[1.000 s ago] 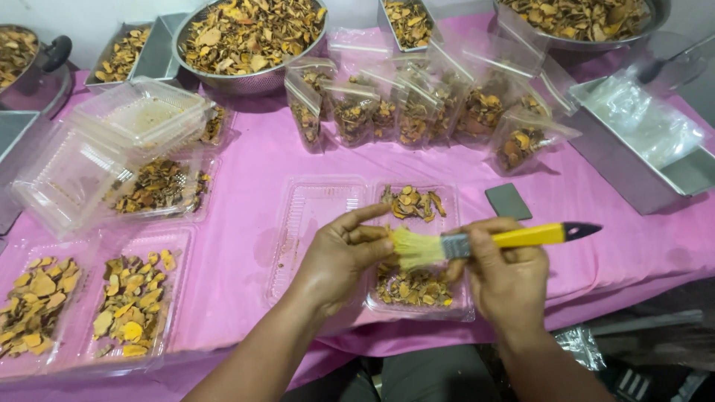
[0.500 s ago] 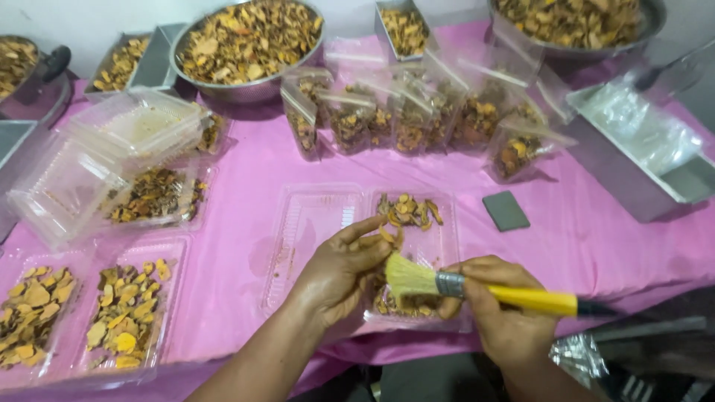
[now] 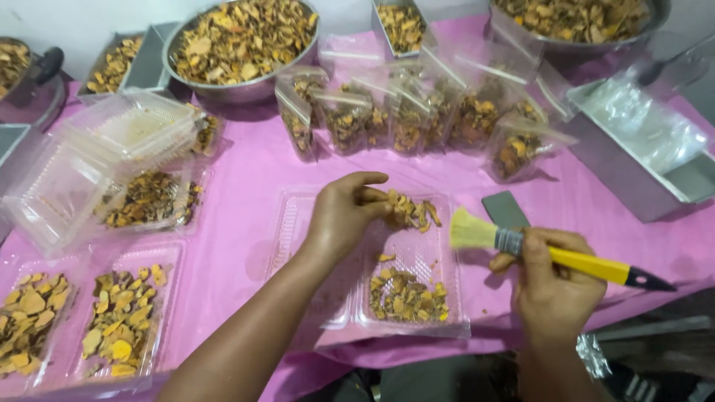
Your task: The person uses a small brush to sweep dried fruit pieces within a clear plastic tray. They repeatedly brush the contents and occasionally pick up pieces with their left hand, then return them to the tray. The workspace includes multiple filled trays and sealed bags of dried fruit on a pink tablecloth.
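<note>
Head view: left hand (image 3: 344, 216) pinches dried slices (image 3: 410, 212) in the clear tray (image 3: 447, 313); right hand (image 3: 550, 279) grips a yellow-handled brush (image 3: 521, 247).

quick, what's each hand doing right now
Left hand: fingers pinched on dried slices in the clear tray.
Right hand: closed around the yellow-handled brush.

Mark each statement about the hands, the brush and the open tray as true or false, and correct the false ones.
1. The right hand holds a brush with a yellow handle. True.
2. The left hand rests in the metal bowl. False: it touches dried pieces at the far end of the clear tray.
3. The brush bristles are pressed into the tray's near pile. False: they hang beside the tray's right edge.
4. The cloth is pink. True.
</note>
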